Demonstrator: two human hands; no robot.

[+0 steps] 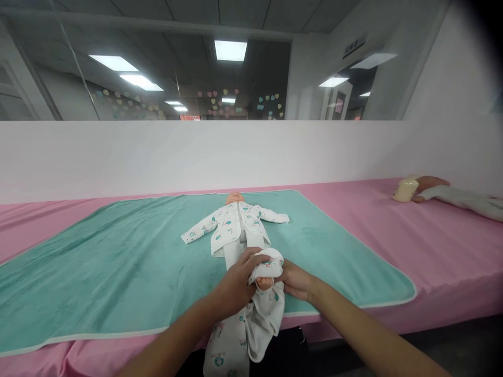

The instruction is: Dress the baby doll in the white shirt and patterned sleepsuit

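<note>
A baby doll (235, 197) lies on its back on a green blanket (129, 262), its feet toward me. It wears a white patterned jacket (228, 222) with both sleeves spread out. Printed baby trousers (228, 345) hang down over the near edge. One trouser leg is bunched around the doll's foot (264, 283), whose toes show at the cuff. From the left, my left hand (238, 283) grips the bunched cloth. My right hand (296, 280) holds the same leg from the right, its fingertips partly hidden behind the cloth.
A pink sheet (361, 214) covers the bed under the blanket. At the far right lie a cream bottle-like object (406, 189) and another doll in pale clothing (463, 200). Behind the bed rises a white wall (196, 157) with a large window (176, 68) above it.
</note>
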